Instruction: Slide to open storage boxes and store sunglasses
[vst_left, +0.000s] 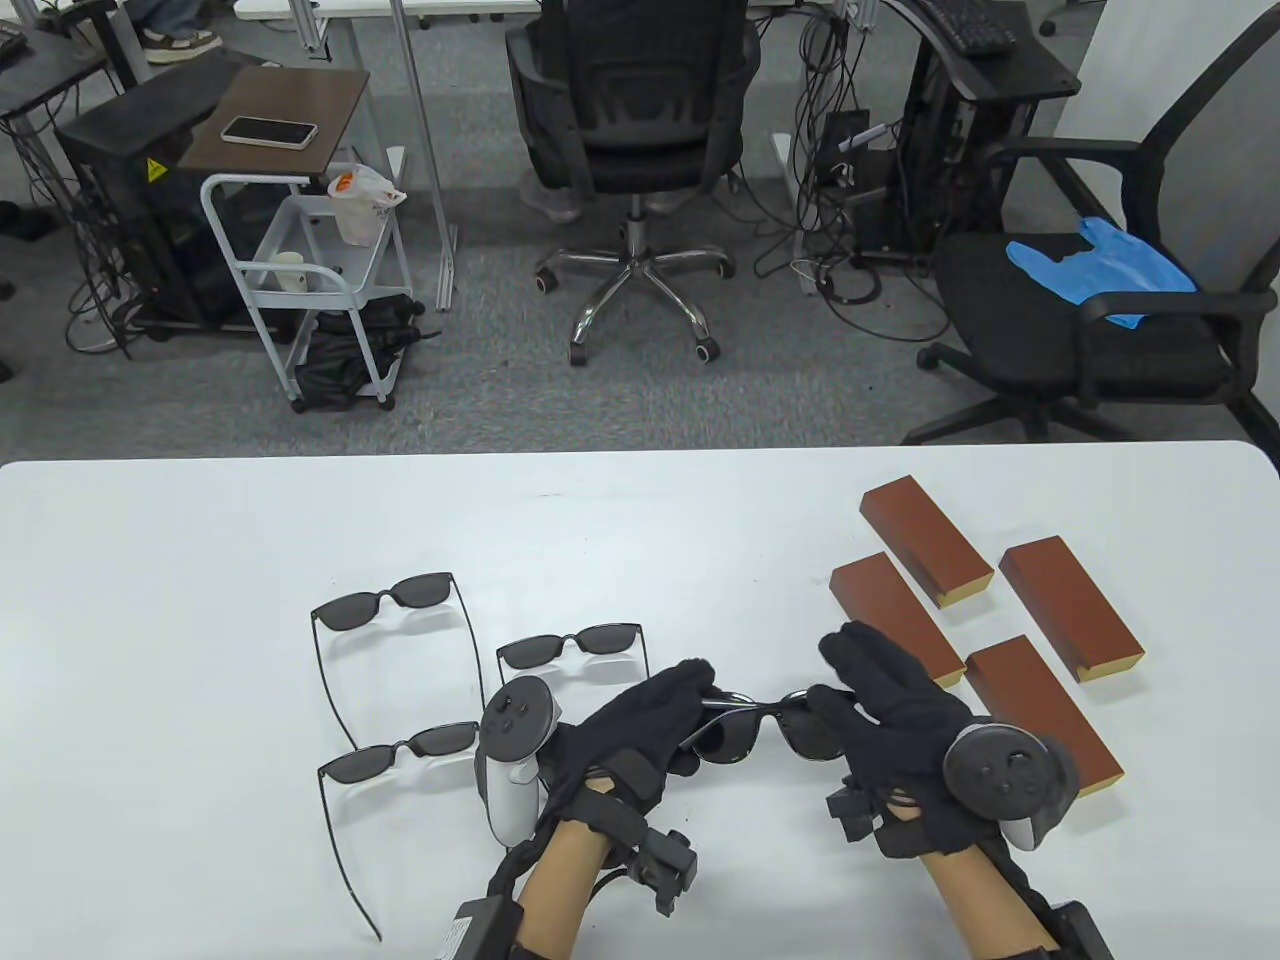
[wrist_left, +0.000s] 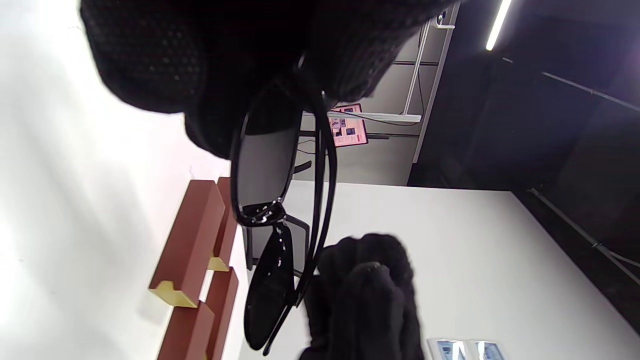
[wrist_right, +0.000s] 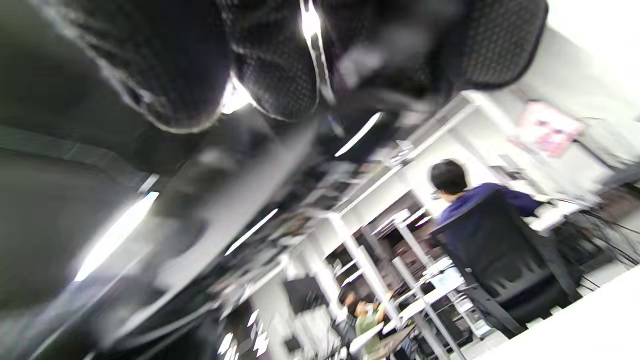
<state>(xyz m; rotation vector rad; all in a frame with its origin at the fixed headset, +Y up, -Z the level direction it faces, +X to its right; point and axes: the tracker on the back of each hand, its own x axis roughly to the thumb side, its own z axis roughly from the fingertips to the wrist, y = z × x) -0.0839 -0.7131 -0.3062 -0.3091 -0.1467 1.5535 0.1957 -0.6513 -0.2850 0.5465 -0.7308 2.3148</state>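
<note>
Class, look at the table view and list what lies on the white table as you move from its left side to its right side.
Three pairs of sunglasses lying with arms open → left hand → the pair of sunglasses held between both hands → right hand → four brown storage boxes.

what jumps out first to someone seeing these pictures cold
Two gloved hands at the table's near edge hold one pair of sunglasses between them, the left hand at one end and the right hand at the other. Three more sunglasses lie to the left; four brown boxes lie shut to the right.
</note>
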